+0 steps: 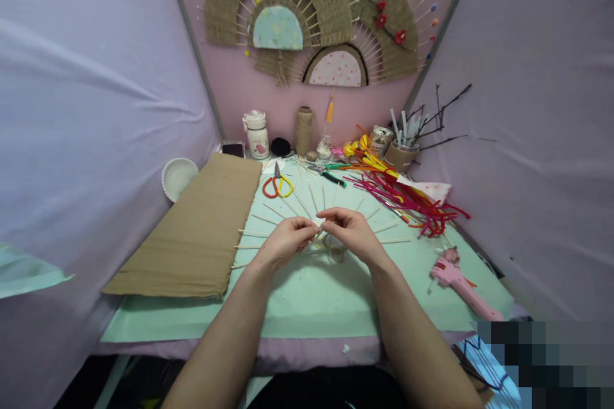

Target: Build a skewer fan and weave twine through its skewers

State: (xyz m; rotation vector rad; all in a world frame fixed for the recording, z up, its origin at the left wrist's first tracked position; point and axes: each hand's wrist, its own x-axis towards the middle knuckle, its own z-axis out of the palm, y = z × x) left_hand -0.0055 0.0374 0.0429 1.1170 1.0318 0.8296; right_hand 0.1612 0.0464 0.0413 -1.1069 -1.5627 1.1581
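Note:
Thin pale sticks [263,220] fan out in a half circle on the light green table top. Over the middle of this fan my left hand [291,236] and my right hand [352,230] meet, fingertips almost touching. Thumb and fingers of my left hand are pinched together; what lies between them is too small to tell. My right hand is closed in a pinch as well, and a loop of thin brown twine [334,249] lies just beneath it, seeming to run up to the fingers. The centre of the stick fan is partly hidden by both hands.
Left of the fan lies a cardboard sheet [187,236]. Scissors [277,184], pliers [332,177], a twine spool [304,131] and a white bottle [258,135] stand or lie behind. Coloured pipe cleaners [384,185] and a pink glue gun [460,284] are at right.

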